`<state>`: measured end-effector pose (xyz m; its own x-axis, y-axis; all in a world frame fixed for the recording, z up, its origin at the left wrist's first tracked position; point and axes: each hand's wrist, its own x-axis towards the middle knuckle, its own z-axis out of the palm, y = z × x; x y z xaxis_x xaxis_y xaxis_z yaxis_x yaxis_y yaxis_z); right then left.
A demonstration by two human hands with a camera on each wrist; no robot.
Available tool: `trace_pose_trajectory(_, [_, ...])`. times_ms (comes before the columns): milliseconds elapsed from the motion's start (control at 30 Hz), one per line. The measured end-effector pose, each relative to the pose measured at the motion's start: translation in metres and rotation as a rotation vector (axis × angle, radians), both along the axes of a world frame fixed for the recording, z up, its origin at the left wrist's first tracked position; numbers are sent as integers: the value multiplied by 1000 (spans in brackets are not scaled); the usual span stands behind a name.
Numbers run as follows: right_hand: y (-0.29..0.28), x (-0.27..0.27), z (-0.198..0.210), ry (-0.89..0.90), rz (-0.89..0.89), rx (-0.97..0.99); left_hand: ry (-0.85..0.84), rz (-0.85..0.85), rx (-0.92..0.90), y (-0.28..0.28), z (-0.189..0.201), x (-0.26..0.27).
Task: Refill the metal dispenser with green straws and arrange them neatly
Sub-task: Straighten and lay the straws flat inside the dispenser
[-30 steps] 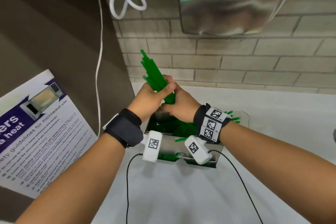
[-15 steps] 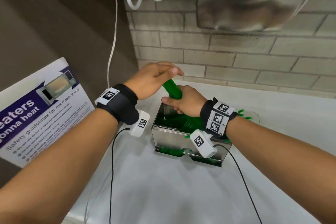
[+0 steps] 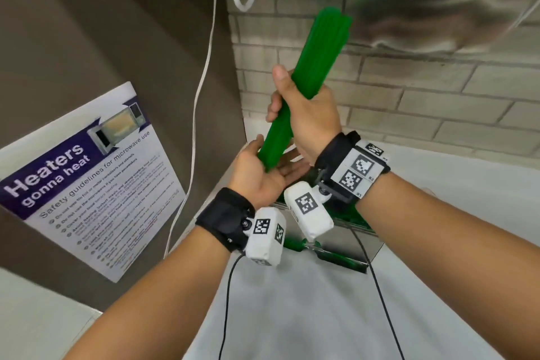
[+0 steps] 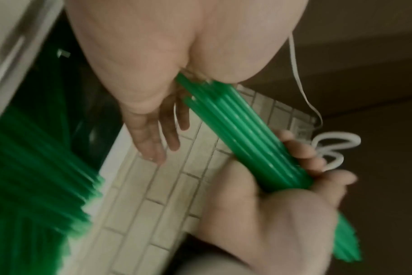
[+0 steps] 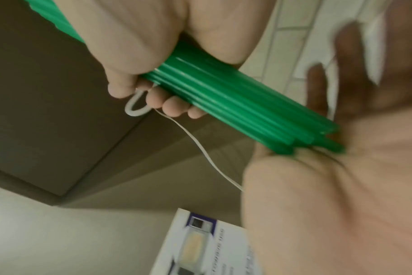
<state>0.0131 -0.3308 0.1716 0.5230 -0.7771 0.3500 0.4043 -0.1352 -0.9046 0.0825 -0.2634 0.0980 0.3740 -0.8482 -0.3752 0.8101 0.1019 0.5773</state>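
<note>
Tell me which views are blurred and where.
Head view: sharp on the straw bundle, smeared on the steel hand dryer. Left wrist view: dispenser straws streaked. Right wrist view: left hand and poster blurred.

metal dispenser mostly hidden behind wrists & cams. loose straws in left wrist view blurred. poster txt in right wrist view blurred, cut off at bottom edge.

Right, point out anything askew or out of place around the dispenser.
The bundle of straws gripped by the right hand has uneven lower ends where they butt against the open left hand. In the metal dispenser, loose straws fan out unevenly. Nothing looks spilled or damaged.
</note>
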Motion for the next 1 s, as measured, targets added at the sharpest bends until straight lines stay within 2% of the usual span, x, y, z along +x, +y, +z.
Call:
trace_pose_trajectory(67, [4, 3, -15, 10, 7, 81, 113, 83, -64, -3, 4, -6])
trace_pose_trajectory(133, [3, 3, -20, -3, 17, 179, 116, 58, -93, -2, 5, -8])
trace_pose_trajectory(200, [-5, -3, -15, -23, 54, 222, 11, -42, -87, 0, 5, -7])
trace_pose_trajectory(233, [-11, -8, -11, -23, 74, 207, -102, -82, -63, 1, 5, -4])
trace_pose_trajectory(300, [-27, -24, -1, 0, 93, 136, -459, -130, -6, 6, 4, 6])
trace_pose_trajectory(333, [-36, -34, 4, 18, 90, 85, -719, -184, 22, 11, 4, 14])
trace_pose_trajectory(367, [-45, -45, 8, 48, 74, 24, -1016, -289, 44, 17, 2, 21])
trace_pose_trajectory(433, [-59, -66, 11, 154, 18, -103, -1534, -621, 78, 29, -4, 28])
trace_pose_trajectory(467, [-64, -74, 9, 208, -1, -144, -1698, -771, 94, 33, -8, 25])
trace_pose_trajectory(500, [-68, -82, 5, 252, -12, -163, -1778, -873, 88, 36, -10, 17])
trace_pose_trajectory(533, [-70, -87, 1, 289, -17, -168, -1813, -918, 53, 36, -14, 9])
trace_pose_trajectory(600, [-70, -95, -11, 363, -30, -180, -1863, -882, -38, 31, -21, -8])
trace_pose_trajectory(733, [-65, -102, -30, 462, -37, -214, -1770, -635, -84, 19, -21, -22])
trace_pose_trajectory(800, [-65, -105, -34, 476, -38, -213, -1702, -485, -46, 16, -10, -20])
trace_pose_trajectory(900, [-67, -109, -32, 484, -49, -199, -1657, -236, 95, 10, 17, 11])
trace_pose_trajectory(933, [-68, -110, -31, 476, -55, -188, -1692, -201, 150, 8, 26, 23])
trace_pose_trajectory(1000, [-70, -112, -28, 456, -61, -174, -1857, -280, 265, 5, 42, 42])
